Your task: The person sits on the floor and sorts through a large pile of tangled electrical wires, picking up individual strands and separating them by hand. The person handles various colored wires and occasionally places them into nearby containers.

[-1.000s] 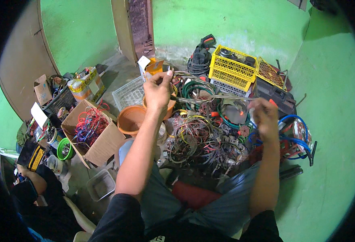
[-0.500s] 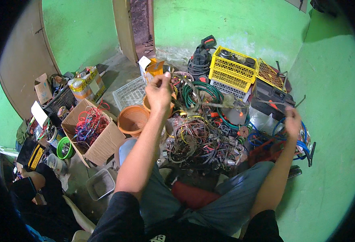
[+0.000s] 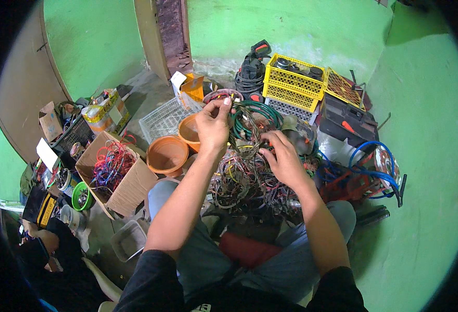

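Note:
My left hand (image 3: 214,126) is raised over the pile, thumb and fingers pinched on a bundle of dark, greyish wires (image 3: 247,148). The bundle hangs in loops from the pinch to the right of the hand. My right hand (image 3: 286,160) is just right of these loops, its thumb and fingers curved and apart at the strands. Whether the fingertips touch a strand is hard to tell. Below both hands lies a tangled heap of thin wires (image 3: 234,179) in many colours. A coiled green hose (image 3: 270,110) sits behind the bundle.
Orange pots (image 3: 167,156) and a cardboard box (image 3: 130,193) of red and blue wires stand left. Yellow crates (image 3: 294,86), a black case (image 3: 347,122) and a blue hose (image 3: 367,169) lie right. A white crate (image 3: 159,125) is behind the pots. Another person (image 3: 57,255) sits lower left.
My right hand has come in from the far right to the wire bundle beside my left hand. A strand stretched out between the hands is no longer taut. The view has shifted slightly.

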`<state>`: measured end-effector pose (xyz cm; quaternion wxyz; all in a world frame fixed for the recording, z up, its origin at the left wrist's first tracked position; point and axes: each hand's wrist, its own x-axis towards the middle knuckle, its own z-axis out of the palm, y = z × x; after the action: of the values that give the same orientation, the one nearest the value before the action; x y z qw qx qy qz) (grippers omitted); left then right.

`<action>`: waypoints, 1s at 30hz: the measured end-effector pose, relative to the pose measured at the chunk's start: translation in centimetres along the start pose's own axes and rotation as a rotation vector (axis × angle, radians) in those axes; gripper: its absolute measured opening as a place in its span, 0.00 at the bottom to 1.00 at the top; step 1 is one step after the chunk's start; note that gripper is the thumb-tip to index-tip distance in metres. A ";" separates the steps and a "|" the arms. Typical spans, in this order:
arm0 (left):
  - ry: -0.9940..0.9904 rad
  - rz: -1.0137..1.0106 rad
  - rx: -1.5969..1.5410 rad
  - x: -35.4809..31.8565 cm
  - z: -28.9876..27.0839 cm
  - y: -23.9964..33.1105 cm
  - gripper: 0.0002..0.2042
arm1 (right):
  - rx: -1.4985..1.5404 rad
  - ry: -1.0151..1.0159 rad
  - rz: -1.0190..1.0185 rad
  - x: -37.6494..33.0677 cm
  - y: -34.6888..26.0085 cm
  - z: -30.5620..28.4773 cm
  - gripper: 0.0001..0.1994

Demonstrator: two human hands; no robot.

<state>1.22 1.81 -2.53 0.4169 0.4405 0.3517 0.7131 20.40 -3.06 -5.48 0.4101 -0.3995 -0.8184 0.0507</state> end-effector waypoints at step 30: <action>0.235 0.140 -0.082 4.1 -3.5 2.6 0.12 | 0.206 1.426 0.642 -10.8 21.8 -21.5 0.12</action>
<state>-3.83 3.99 -0.19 0.3395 0.3601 0.3370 0.8009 52.75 -1.10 -7.04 0.8363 -0.5122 -0.1936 -0.0262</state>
